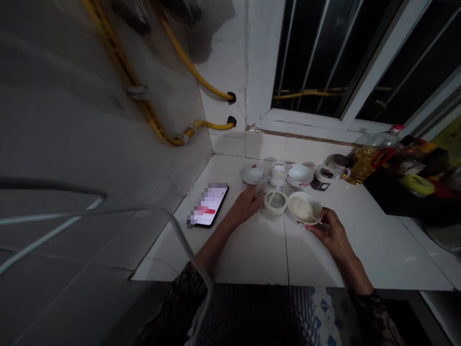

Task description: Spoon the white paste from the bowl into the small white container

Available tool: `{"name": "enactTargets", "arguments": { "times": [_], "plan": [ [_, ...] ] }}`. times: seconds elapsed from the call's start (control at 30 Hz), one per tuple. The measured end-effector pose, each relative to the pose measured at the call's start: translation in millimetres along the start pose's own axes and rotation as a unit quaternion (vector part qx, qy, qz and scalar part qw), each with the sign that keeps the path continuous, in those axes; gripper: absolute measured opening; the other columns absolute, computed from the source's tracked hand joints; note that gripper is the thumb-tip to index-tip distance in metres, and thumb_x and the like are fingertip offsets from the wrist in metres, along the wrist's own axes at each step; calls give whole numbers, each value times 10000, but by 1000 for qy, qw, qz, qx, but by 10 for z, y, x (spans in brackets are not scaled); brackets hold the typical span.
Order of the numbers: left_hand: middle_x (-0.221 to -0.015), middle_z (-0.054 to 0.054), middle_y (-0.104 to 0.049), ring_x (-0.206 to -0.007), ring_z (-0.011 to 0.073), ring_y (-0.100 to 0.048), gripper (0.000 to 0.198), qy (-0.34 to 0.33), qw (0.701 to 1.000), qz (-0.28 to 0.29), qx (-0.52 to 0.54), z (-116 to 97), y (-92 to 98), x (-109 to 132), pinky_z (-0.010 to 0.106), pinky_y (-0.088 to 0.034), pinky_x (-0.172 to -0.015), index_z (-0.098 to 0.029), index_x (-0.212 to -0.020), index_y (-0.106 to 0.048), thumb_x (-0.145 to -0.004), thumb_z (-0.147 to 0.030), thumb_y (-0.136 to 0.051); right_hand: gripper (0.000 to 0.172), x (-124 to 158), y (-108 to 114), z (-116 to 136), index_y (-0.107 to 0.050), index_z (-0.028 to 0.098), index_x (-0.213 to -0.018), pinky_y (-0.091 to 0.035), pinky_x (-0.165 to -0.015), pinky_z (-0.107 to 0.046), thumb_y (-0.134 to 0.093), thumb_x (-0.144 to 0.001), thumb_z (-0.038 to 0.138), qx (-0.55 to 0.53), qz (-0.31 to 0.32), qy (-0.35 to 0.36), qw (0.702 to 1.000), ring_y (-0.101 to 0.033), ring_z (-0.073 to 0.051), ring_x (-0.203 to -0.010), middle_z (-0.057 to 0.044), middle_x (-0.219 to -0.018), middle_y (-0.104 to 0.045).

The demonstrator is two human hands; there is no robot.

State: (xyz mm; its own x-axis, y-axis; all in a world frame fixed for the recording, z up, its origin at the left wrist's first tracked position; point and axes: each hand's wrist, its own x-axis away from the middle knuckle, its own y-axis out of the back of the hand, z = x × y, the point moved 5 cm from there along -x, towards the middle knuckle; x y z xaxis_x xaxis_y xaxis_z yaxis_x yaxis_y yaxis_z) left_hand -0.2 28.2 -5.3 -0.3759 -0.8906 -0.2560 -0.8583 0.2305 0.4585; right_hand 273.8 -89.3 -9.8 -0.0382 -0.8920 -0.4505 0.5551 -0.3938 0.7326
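Observation:
My left hand (pixel 248 204) rests against the side of a small white round container (pixel 273 205) on the white tiled counter (pixel 252 254), fingers curled round it. My right hand (pixel 329 231) grips the near rim of a white bowl (pixel 305 209) holding a pale powder, with a spoon (pixel 314 218) lying in it. Behind them stand a white jar (pixel 278 173), a lidded bowl (pixel 252 173) and another white bowl (pixel 299 175).
A lit phone (pixel 209 205) lies on the counter to the left. A dark jar (pixel 321 178), an oil bottle (pixel 370 156) and other bottles crowd the back right below the window. Yellow gas pipes (pixel 151 115) run along the left wall. The counter's front edge is near me.

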Motion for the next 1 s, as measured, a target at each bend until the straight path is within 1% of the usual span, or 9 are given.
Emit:
{"name": "enactTargets", "arguments": {
  "times": [0.17,0.27,0.37,0.5,0.63,0.7,0.77,0.87,1.0],
  "plan": [
    [-821,29,-578,-650,129,-541,209,-33,999,-12,17,10,-31,7,222,-463,-550,-158,-920,-626,-825,-236,-458,503,11,-32,-10,-471,234,-1026,-569,-771,-388,-603,-795,662,3,1,5,1000,-650,-224,-875,-117,-1164,-569],
    [-832,38,-574,-633,123,-536,214,-27,999,-9,25,47,-36,12,224,-453,-534,-143,-906,-631,-839,-271,-473,595,51,-2,-20,-444,230,-1149,-573,-721,-375,-604,-785,673,32,-2,-1,999,-660,-233,-892,-138,-1246,-538],
    [-843,30,-605,-632,116,-538,244,-22,999,-10,41,80,-58,12,223,-458,-552,-150,-999,-629,-852,-263,-470,660,93,81,-29,-442,212,-1205,-567,-702,-376,-616,-770,678,67,-39,-3,997,-653,-243,-881,-135,-1169,-570],
    [-808,0,-634,-649,124,-558,311,6,997,-10,78,112,-116,-1,239,-482,-609,-166,-1136,-573,-862,-264,-463,470,148,159,19,-533,228,-1107,-553,-699,-379,-610,-825,595,75,-58,3,995,-631,-233,-802,-63,-908,-639],
    [-906,17,-672,-696,132,-595,261,22,995,-15,98,110,-146,-13,258,-503,-663,-179,-1087,-574,-876,-280,-456,253,141,201,217,-612,246,-1017,-536,-674,-355,-563,-904,467,34,-41,45,998,-609,-200,-698,-36,-779,-647],
    [-911,29,-680,-726,142,-610,251,23,995,-17,100,107,-149,-17,264,-508,-680,-174,-1056,-585,-892,-314,-455,225,73,210,315,-641,241,-918,-529,-674,-349,-526,-930,434,18,-21,64,998,-618,-194,-693,-48,-776,-666],
    [-954,44,-686,-748,147,-619,261,22,994,-18,104,110,-147,-22,269,-510,-693,-169,-1037,-594,-898,-341,-455,275,-39,227,367,-647,231,-844,-521,-645,-332,-499,-937,443,9,-17,68,997,-626,-188,-681,-58,-776,-681],
    [-1004,56,-687,-722,140,-615,270,23,994,-21,105,122,-144,-29,273,-510,-686,-163,-1040,-594,-893,-340,-454,380,-221,260,365,-650,210,-831,-496,-582,-300,-457,-937,519,24,-31,58,998,-608,-169,-611,-53,-731,-672],
    [-1015,51,-691,-688,127,-599,269,21,994,-24,103,121,-140,-32,269,-507,-683,-165,-1037,-594,-881,-331,-449,512,-279,223,370,-678,190,-957,-451,-548,-297,-499,-862,660,129,31,79,988,-587,-178,-544,-26,-608,-627]
  ]
}}
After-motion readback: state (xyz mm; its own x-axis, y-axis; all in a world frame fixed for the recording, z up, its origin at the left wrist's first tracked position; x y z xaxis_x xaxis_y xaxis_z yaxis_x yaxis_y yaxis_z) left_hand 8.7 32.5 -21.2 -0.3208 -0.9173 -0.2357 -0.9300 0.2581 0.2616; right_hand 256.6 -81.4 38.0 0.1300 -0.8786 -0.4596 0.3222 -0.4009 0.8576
